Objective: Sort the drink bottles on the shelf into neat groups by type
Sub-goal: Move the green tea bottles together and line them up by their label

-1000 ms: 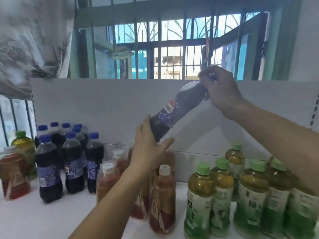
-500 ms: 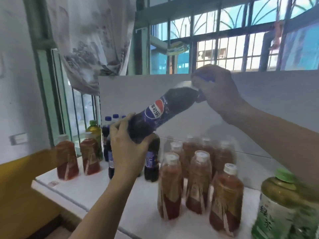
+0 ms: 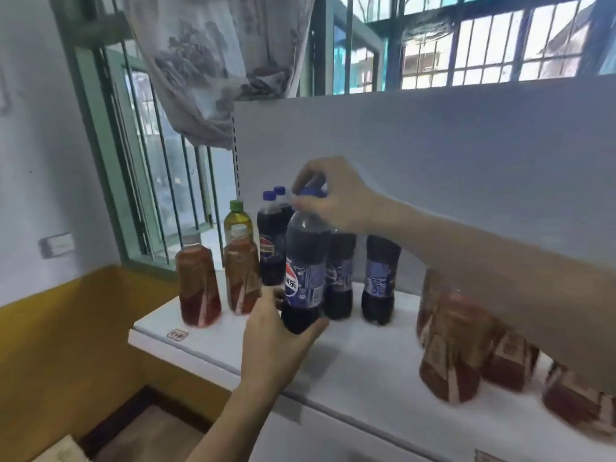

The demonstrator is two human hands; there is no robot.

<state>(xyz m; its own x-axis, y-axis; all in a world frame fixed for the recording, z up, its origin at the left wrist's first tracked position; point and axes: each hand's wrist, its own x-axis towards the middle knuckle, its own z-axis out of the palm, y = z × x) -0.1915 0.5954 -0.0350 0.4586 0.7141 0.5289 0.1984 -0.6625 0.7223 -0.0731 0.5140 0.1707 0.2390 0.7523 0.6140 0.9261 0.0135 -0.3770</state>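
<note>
A dark cola bottle [image 3: 305, 271] with a blue label and blue cap stands upright at the front of the cola group on the white shelf [image 3: 363, 358]. My right hand [image 3: 336, 198] grips its cap from above. My left hand [image 3: 276, 341] wraps around its base. Behind it stand several more cola bottles [image 3: 380, 278]. To the left are two red tea bottles [image 3: 198, 288] and one green tea bottle [image 3: 237, 218]. More red tea bottles [image 3: 450, 348] stand at the right, partly hidden by my right arm.
The shelf's left end and front edge [image 3: 156, 331] are close to the two red tea bottles. A white back panel [image 3: 433, 155] rises behind the bottles. A barred window [image 3: 160, 181] and a hanging curtain [image 3: 213, 61] are at the left.
The cola bottle went from tilted in the air to upright, down at the front of the cola group. Both hands stayed on it. My view swung left.
</note>
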